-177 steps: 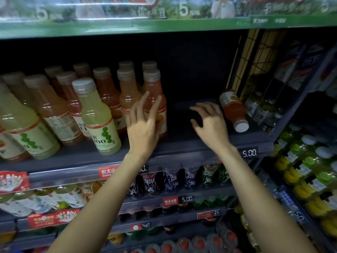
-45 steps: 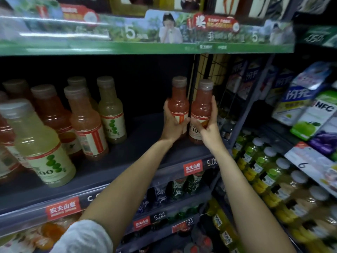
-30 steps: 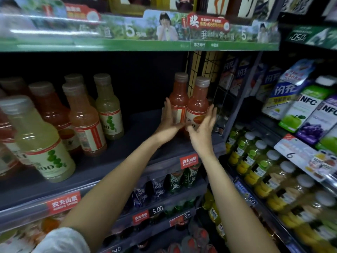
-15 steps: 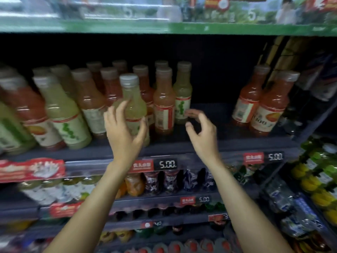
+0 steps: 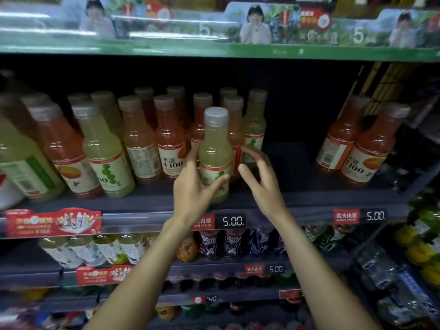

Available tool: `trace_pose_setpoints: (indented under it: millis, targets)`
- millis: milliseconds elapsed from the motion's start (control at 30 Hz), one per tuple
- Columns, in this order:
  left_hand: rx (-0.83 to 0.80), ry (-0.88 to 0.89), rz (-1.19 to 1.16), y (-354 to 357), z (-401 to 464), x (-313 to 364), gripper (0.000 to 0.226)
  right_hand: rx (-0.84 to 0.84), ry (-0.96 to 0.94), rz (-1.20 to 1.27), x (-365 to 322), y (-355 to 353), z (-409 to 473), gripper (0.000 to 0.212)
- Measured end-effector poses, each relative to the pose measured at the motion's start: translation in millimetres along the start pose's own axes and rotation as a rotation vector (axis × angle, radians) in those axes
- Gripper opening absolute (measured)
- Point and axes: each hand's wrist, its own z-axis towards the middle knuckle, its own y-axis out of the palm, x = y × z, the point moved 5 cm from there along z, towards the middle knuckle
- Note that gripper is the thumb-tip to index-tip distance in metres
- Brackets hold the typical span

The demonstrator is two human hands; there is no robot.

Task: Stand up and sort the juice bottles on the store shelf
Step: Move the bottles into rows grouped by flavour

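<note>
A yellow-green juice bottle (image 5: 215, 148) with a grey cap stands at the front of the dark shelf (image 5: 297, 186). My left hand (image 5: 194, 189) cups it from the left, thumb across its label and fingers up its side. My right hand (image 5: 260, 179) hovers just right of it, fingers loosely spread and holding nothing. Behind and to the left stand several orange and yellow-green bottles (image 5: 170, 141), all upright and mixed together. Two orange bottles (image 5: 371, 151) stand apart at the shelf's right end.
A bare gap of shelf lies between the middle group and the right pair. Price rail (image 5: 233, 221) runs along the front edge. Lower shelves hold more drinks (image 5: 95, 251). A wire divider (image 5: 385, 82) bounds the right end, with other products beyond it.
Both hands left the two orange bottles at the right end and moved left to the middle group. My left hand has closed in around the yellow-green bottle.
</note>
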Motion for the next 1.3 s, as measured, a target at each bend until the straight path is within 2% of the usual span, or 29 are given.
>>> trace_pose_setpoints:
  millis: [67,167,233,300,400,533,767,833,900,1000,1067,1133,1233,1300]
  targets:
    - [-0.015,0.04,-0.05,13,3,15,0.093,-0.101,0.001,0.096,-5,-2,-7,0.056]
    - [-0.039,0.042,-0.162,33,15,38,0.092,-0.147,0.005,0.041,-2,-15,-9,0.093]
    - [-0.074,0.076,-0.158,50,22,55,0.091,-0.044,0.033,0.002,5,-30,-4,0.1]
    - [-0.137,0.094,-0.16,66,25,65,0.087,0.085,0.05,-0.024,15,-45,2,0.098]
    - [-0.193,0.13,-0.16,74,29,62,0.065,0.206,0.108,-0.033,32,-57,9,0.099]
    - [0.008,0.18,-0.054,48,25,34,0.047,0.349,0.206,-0.008,51,-65,20,0.103]
    - [0.368,0.157,0.054,-6,25,-9,0.028,0.321,0.261,-0.06,64,-49,40,0.104]
    - [0.425,0.14,0.075,-18,28,-14,0.032,0.303,0.271,-0.093,59,-45,38,0.105]
    - [0.443,0.127,0.083,-31,32,-18,0.041,0.369,0.221,-0.238,45,-44,30,0.107]
    - [0.421,0.149,0.159,-47,38,-22,0.057,0.498,-0.106,-0.475,0,-27,14,0.09]
    - [0.395,0.195,0.265,-54,44,-20,0.067,0.447,-0.326,-0.499,-30,-3,14,0.072]
    - [0.339,0.215,0.392,-56,51,-16,0.078,0.327,-0.431,-0.536,-52,24,25,0.063]
    - [0.25,0.172,0.535,-54,61,-14,0.09,0.226,-0.353,-0.585,-66,54,48,0.061]
    - [0.235,0.157,0.616,-52,63,-17,0.092,0.197,-0.217,-0.58,-61,67,66,0.052]
